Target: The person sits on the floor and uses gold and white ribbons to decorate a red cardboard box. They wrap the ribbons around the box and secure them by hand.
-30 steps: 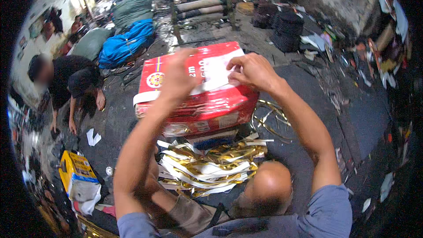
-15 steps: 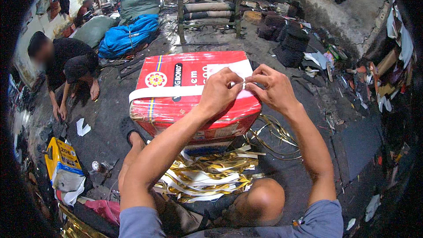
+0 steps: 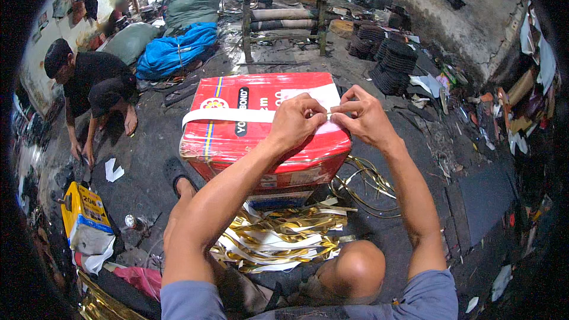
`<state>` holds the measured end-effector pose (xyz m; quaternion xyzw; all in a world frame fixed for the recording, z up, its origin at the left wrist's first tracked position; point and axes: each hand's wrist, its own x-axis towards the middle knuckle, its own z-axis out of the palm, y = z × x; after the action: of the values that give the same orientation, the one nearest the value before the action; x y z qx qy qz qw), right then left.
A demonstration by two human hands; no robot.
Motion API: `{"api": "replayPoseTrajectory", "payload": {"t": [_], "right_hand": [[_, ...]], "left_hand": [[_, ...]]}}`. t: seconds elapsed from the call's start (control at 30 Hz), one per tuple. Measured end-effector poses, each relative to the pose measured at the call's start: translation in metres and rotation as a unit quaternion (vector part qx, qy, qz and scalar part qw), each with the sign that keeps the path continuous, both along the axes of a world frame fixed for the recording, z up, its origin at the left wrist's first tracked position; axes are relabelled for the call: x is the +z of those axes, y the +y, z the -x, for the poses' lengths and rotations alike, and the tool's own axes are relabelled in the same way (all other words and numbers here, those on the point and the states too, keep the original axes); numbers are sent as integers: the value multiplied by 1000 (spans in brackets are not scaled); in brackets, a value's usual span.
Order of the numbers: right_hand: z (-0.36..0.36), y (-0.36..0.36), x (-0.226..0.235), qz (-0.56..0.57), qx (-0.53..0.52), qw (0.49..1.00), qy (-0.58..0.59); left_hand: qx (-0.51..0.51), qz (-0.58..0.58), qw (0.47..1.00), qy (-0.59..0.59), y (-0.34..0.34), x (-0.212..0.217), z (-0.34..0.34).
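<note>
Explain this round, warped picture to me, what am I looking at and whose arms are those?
No machine here: a person wears a wide fisheye camera on the head, looking down, so edges bend. The bare forearms rising from the bottom are the wearer's own. The left hand and right hand meet over a red rectangular carton, pinching a white strap that runs across its top. Below it, on the dark floor, lies a heap of gold and white strips. Another person in black crouches at left, near a yellow box.
</note>
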<state>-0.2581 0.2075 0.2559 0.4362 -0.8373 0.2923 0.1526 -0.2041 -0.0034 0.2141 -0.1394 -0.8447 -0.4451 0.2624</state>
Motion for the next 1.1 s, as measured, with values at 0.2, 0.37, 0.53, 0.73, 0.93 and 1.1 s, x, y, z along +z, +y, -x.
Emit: {"api": "replayPoseTrajectory", "payload": {"t": [0.2, 0.37, 0.53, 0.73, 0.93, 1.1], "right_hand": [[-7, -14, -17, 104, -43, 993, -42], [9, -13, -43, 203, -61, 955, -207], [20, -26, -47, 290, -39, 888, -355], [8, -18, -50, 314, -90, 871, -366], [12, -13, -68, 272, -100, 926, -243], [17, -12, -80, 310, -91, 898, -300]], "left_hand": [[22, 15, 999, 21, 0, -3, 0], [18, 33, 999, 5, 3, 2, 3], [-1, 76, 997, -11, -4, 3, 22], [-84, 72, 994, -7, -9, 13, 31], [-69, -32, 997, 27, 10, -1, 23], [-69, -15, 996, 44, 16, 0, 24]]}}
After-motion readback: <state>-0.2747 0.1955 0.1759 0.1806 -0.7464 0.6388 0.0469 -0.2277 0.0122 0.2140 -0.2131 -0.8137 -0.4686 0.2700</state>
